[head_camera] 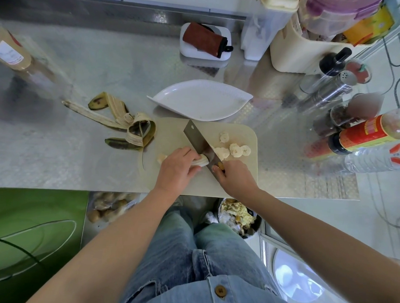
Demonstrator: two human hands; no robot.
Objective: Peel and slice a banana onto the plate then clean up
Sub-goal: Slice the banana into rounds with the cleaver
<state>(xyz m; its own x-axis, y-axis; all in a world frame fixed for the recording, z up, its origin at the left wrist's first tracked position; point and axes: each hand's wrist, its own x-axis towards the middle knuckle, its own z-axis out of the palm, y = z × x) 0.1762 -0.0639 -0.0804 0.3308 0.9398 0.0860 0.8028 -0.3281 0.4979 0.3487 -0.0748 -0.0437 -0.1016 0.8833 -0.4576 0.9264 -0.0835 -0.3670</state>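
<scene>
We take the cutting board (236, 175) as our landmark. The peeled banana (201, 161) lies across its middle, long axis running left to right, pinned under our left hand (176, 171). Our right hand (235, 177) is closed around the handle of the cleaver (200, 140), whose blade crosses the banana's right end. Cut slices (234, 149) sit right of the blade; the plate (201, 99) waits empty beyond the board, the peel (125, 126) off its left edge.

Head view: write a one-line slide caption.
Left hand steadies a peeled banana on the cutting board while the right hand slices with a cleaver; plate holds nothing.
</scene>
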